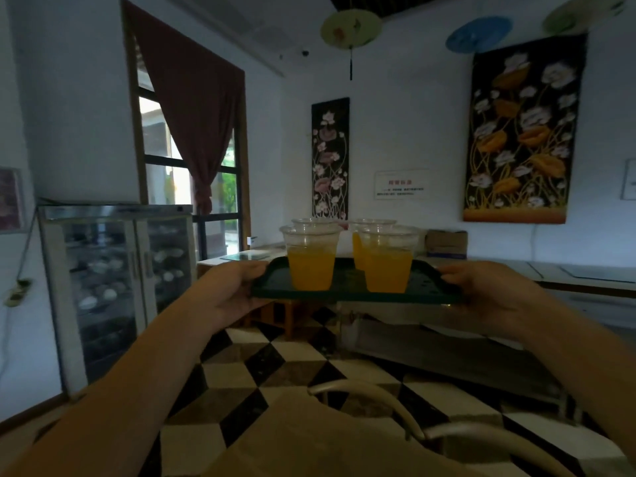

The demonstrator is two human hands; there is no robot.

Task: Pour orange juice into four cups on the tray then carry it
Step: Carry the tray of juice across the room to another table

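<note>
1. Head view: we see the green tray (pixel 347 297) held level in the air over the checkered floor (pixel 275 366), well clear of the desk (pixel 585 275) on the far right.
2. Our left hand (pixel 229 292) clasps its left edge, thumb on the rim; our right hand (pixel 481 294) clasps the right edge.
3. Four cups (pixel 311 258) stand close together, juice about halfway up; pouring looks done.
4. Risk, we judge: a tilt or jolt while walking could slide the light cups or slosh juice; the chair (pixel 395 407) near us could trip us.

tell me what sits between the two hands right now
The dark green tray, gripped by left hand and right hand, carrying four clear cups of orange juice; seen in the head view.
</note>
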